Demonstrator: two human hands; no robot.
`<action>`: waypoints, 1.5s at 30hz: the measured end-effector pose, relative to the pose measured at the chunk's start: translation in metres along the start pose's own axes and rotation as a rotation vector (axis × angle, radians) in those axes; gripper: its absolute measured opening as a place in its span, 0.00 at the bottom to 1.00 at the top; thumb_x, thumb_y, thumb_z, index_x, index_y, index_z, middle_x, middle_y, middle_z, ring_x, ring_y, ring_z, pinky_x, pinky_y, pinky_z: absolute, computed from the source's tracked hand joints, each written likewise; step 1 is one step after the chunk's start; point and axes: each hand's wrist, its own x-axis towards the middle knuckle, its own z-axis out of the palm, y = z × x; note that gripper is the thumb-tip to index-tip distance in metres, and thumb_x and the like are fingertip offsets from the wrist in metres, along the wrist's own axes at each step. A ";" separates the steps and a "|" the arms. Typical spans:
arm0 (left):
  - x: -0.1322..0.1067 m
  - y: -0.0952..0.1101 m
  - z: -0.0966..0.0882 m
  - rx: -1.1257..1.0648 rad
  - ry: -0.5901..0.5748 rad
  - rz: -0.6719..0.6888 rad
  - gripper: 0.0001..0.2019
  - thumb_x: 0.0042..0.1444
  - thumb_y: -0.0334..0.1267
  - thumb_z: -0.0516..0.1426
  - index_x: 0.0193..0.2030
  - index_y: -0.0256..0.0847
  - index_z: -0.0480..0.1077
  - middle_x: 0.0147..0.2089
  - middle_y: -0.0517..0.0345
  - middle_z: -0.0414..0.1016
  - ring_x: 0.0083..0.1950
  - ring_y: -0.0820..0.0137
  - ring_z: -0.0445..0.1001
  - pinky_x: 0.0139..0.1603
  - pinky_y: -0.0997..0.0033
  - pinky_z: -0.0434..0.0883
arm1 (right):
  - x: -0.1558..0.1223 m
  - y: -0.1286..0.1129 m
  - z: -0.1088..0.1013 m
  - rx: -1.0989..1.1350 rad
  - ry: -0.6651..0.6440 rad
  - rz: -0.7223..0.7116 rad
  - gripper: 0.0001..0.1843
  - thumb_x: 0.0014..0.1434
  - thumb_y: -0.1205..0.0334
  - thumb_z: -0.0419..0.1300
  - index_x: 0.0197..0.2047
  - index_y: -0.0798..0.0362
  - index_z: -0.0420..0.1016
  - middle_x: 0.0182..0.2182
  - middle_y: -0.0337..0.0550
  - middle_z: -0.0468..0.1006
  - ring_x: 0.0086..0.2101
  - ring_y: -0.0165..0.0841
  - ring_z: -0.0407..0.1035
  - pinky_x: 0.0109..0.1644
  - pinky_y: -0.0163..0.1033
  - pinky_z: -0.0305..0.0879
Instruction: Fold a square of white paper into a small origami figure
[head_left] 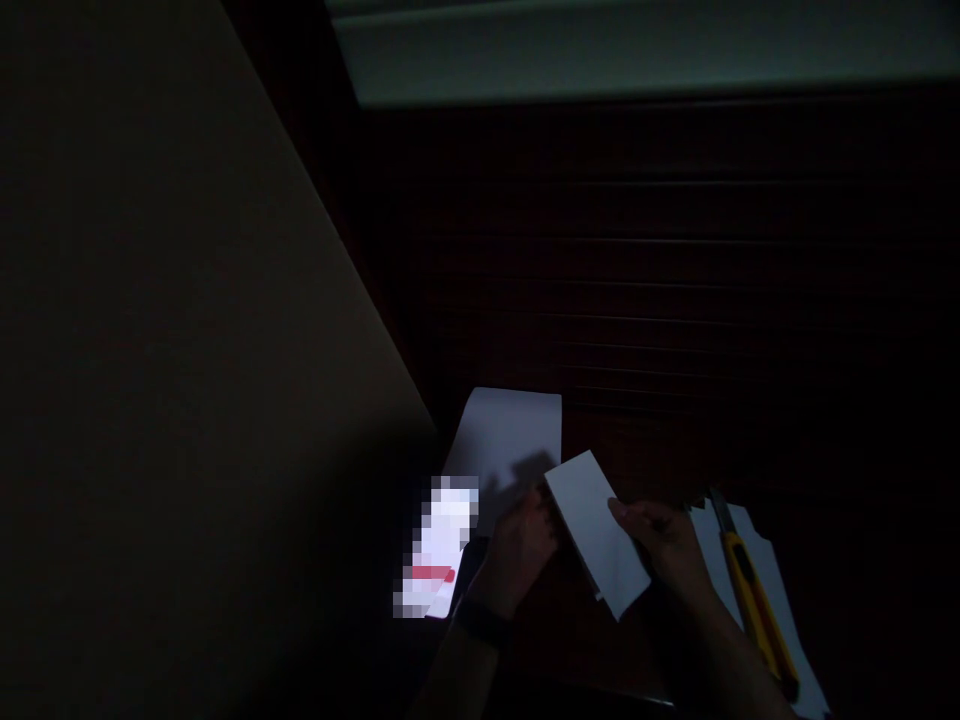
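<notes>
Yellow utility knife (754, 600), glowing phone (439, 545) — white sheet (517, 430) beyond.

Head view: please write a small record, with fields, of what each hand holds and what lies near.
light: very dim
left hand: grips the paper at its left edge
right hand: grips its right edge
sheet: white, flat, behind the hands
phone: screen lit, left of the left hand
knife: yellow, on a scrap right of the right hand

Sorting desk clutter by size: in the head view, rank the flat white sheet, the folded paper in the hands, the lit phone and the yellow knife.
1. Flat white sheet, though partly covered.
2. Folded paper and lit phone look about alike; I won't rank them.
3. Yellow knife: long but thinnest, least area.
</notes>
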 end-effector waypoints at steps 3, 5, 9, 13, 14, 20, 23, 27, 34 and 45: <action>-0.001 -0.012 0.010 0.055 0.019 0.053 0.18 0.47 0.48 0.61 0.40 0.36 0.73 0.40 0.48 0.76 0.42 0.59 0.74 0.44 0.62 0.67 | -0.002 -0.002 0.005 -0.033 0.030 -0.005 0.17 0.49 0.49 0.62 0.24 0.57 0.75 0.19 0.41 0.74 0.21 0.33 0.66 0.23 0.34 0.59; -0.002 -0.019 0.016 0.096 0.068 0.080 0.17 0.47 0.45 0.62 0.39 0.34 0.73 0.39 0.48 0.77 0.39 0.61 0.74 0.42 0.64 0.68 | -0.002 -0.001 0.007 -0.055 0.018 -0.015 0.18 0.48 0.49 0.62 0.24 0.57 0.75 0.19 0.42 0.74 0.21 0.33 0.66 0.22 0.34 0.59; 0.000 -0.025 0.020 0.111 0.166 0.096 0.19 0.48 0.49 0.60 0.38 0.33 0.72 0.36 0.47 0.77 0.35 0.63 0.75 0.36 0.67 0.69 | -0.001 0.005 0.009 -0.067 -0.025 -0.012 0.19 0.49 0.48 0.62 0.23 0.57 0.74 0.19 0.42 0.74 0.21 0.33 0.66 0.22 0.34 0.58; 0.001 -0.027 0.016 0.144 0.208 0.132 0.17 0.49 0.49 0.59 0.35 0.34 0.72 0.33 0.49 0.77 0.32 0.65 0.75 0.33 0.69 0.69 | 0.000 0.006 0.010 -0.043 -0.080 -0.019 0.18 0.49 0.48 0.61 0.27 0.58 0.76 0.22 0.43 0.76 0.23 0.34 0.68 0.24 0.35 0.60; 0.001 -0.028 0.015 0.152 0.224 0.140 0.17 0.49 0.49 0.59 0.35 0.34 0.72 0.33 0.50 0.77 0.31 0.66 0.75 0.32 0.69 0.69 | 0.000 0.006 0.011 -0.035 -0.100 -0.026 0.18 0.50 0.48 0.61 0.27 0.58 0.77 0.22 0.43 0.76 0.23 0.34 0.68 0.25 0.34 0.60; 0.002 -0.034 0.013 0.150 0.281 0.166 0.17 0.49 0.48 0.59 0.36 0.34 0.71 0.33 0.50 0.76 0.30 0.67 0.74 0.30 0.70 0.70 | -0.002 0.006 0.012 -0.009 -0.131 -0.029 0.18 0.50 0.50 0.62 0.24 0.58 0.76 0.19 0.41 0.74 0.21 0.31 0.65 0.23 0.33 0.57; 0.002 -0.034 0.014 0.165 0.303 0.160 0.18 0.48 0.49 0.59 0.36 0.34 0.71 0.32 0.50 0.76 0.29 0.66 0.74 0.29 0.70 0.69 | -0.002 0.006 0.012 -0.017 -0.136 -0.014 0.19 0.50 0.48 0.61 0.24 0.58 0.76 0.20 0.42 0.75 0.22 0.32 0.66 0.24 0.34 0.58; 0.003 -0.032 0.012 0.214 0.287 0.182 0.17 0.49 0.48 0.59 0.35 0.34 0.71 0.32 0.50 0.76 0.29 0.67 0.74 0.29 0.70 0.69 | 0.000 0.005 0.011 -0.036 -0.156 -0.037 0.19 0.50 0.48 0.61 0.23 0.58 0.76 0.20 0.41 0.74 0.22 0.32 0.66 0.25 0.34 0.58; 0.004 -0.028 0.007 0.199 0.232 0.194 0.15 0.52 0.46 0.58 0.37 0.34 0.72 0.34 0.49 0.77 0.32 0.66 0.75 0.31 0.70 0.69 | 0.000 0.005 0.010 -0.042 -0.154 -0.007 0.17 0.51 0.51 0.61 0.24 0.58 0.75 0.20 0.40 0.73 0.21 0.30 0.63 0.24 0.33 0.56; -0.006 0.017 -0.009 0.712 -0.180 0.137 0.13 0.44 0.42 0.63 0.38 0.41 0.77 0.39 0.49 0.78 0.41 0.59 0.75 0.41 0.65 0.70 | 0.001 -0.001 -0.023 -0.312 -0.535 0.016 0.16 0.49 0.54 0.62 0.18 0.57 0.74 0.14 0.33 0.61 0.19 0.24 0.51 0.22 0.32 0.46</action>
